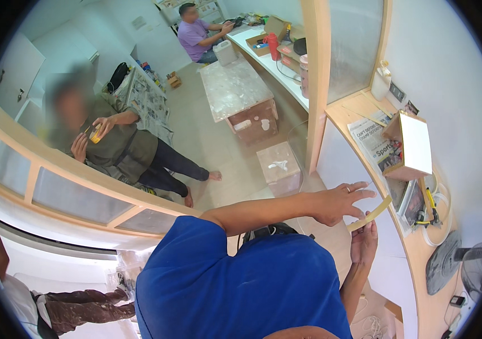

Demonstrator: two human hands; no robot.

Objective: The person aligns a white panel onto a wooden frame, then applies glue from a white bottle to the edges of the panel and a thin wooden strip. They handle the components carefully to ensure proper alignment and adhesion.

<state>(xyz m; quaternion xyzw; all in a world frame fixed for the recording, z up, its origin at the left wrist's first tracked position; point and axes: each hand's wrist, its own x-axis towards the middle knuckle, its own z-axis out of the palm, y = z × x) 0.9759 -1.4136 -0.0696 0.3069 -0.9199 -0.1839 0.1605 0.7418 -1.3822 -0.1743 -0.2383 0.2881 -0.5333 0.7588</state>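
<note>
A short pale-yellow strip (372,213), slightly curved, lies across the fingertips of my right hand (364,242), closed on it from below. Whether it is wood, tape or something else I cannot tell. My left hand (339,203), with a ring on one finger, hovers just above and left of it. Its fingers are spread, and the thumb is near or touching the strip. Both hands are beside the curved edge of a wooden-topped counter (404,243) with a white front panel (345,161).
On the counter are newspaper (368,135), a white-topped wooden box (416,144), yellow-black cutters (432,206) and a fan (444,263). A wooden post (316,85) and a low partition (83,178) stand nearby. A person (116,138) holds a yellow item; others sit and stand further off.
</note>
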